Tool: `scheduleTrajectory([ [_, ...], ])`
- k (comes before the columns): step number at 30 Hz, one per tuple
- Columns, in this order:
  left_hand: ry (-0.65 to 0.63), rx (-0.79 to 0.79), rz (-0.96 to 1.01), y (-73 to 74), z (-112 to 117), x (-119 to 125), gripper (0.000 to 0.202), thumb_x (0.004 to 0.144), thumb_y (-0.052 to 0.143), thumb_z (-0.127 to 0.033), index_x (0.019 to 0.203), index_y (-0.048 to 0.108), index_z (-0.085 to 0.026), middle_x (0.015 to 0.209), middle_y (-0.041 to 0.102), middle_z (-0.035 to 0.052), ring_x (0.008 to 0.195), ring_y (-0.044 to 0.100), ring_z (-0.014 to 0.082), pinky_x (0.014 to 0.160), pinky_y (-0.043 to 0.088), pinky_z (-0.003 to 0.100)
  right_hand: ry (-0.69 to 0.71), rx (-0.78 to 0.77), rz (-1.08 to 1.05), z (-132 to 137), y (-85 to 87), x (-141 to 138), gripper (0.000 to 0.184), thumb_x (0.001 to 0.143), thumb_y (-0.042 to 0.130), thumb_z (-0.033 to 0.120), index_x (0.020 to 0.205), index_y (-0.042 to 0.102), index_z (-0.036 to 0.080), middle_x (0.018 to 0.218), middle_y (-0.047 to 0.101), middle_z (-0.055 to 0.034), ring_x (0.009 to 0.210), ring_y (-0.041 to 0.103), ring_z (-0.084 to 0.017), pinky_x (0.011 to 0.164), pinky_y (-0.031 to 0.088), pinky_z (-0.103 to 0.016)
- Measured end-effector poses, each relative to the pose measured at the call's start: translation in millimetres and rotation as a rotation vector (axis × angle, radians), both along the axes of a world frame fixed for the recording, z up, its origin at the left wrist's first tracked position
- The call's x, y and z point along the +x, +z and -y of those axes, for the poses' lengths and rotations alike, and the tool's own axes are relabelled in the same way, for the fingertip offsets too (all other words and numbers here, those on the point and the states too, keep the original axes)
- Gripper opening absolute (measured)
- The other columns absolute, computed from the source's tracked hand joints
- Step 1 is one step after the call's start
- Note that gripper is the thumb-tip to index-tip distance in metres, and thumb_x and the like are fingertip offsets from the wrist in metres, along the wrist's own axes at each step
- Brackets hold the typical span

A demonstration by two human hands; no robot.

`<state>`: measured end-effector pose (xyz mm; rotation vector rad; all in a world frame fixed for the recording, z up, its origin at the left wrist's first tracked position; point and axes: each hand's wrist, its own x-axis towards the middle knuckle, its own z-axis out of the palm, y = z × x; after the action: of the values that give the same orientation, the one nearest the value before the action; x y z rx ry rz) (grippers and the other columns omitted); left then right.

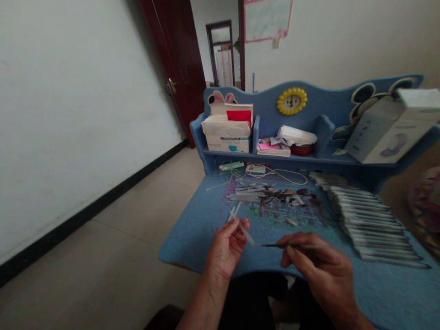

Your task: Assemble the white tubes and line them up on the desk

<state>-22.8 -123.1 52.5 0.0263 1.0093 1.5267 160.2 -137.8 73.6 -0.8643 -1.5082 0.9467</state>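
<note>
Near the table's front edge, my left hand (228,245) pinches a translucent white plastic tube (248,236) between thumb and fingers. My right hand (318,263) is closed on a thin dark-tipped rod (273,245), its tip pointing left toward the tube's lower end. A small gap separates the tip and the tube. Beyond my left hand lie a few more pale tubes (237,208). Farther back is a loose pile of whitish tubes (247,193), beside a heap of small dark parts (292,196). To the right, slim pen-like sticks (374,224) lie stacked in a row.
The blue table (187,233) has a raised back shelf (237,156). On it stand an open carton (227,137), papers (273,149) and a tilted white box (388,128). A yellow flower clock (292,101) is on the backboard. A white cable (285,176) lies below.
</note>
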Motion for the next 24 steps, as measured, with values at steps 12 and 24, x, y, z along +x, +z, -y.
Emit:
scheduleTrajectory([
  [12, 0.034, -0.041, 0.121, 2.2, -1, 21, 0.013, 0.081, 0.05, -0.002, 0.073, 0.059, -0.007, 0.072, 0.069, 0.0101, 0.062, 0.069, 0.0144, 0.046, 0.054, 0.016, -0.061, 0.194, 0.078, 8, 6.8, 8, 0.014, 0.079, 0.056, 0.012, 0.086, 0.064, 0.02, 0.072, 0.066, -0.004, 0.06, 0.062, -0.015, 0.053, 0.052, -0.024],
  [24, 0.03, -0.08, 0.171, 1.0, 4, 37, 0.013, 0.083, 0.049, -0.002, 0.076, 0.058, -0.008, 0.072, 0.071, 0.0099, 0.057, 0.068, 0.0135, 0.049, 0.057, 0.017, -0.114, 0.311, 0.187, 7, 5.9, 6, 0.02, 0.079, 0.055, 0.011, 0.094, 0.064, 0.021, 0.071, 0.067, -0.0024, 0.063, 0.064, -0.015, 0.059, 0.052, -0.024],
])
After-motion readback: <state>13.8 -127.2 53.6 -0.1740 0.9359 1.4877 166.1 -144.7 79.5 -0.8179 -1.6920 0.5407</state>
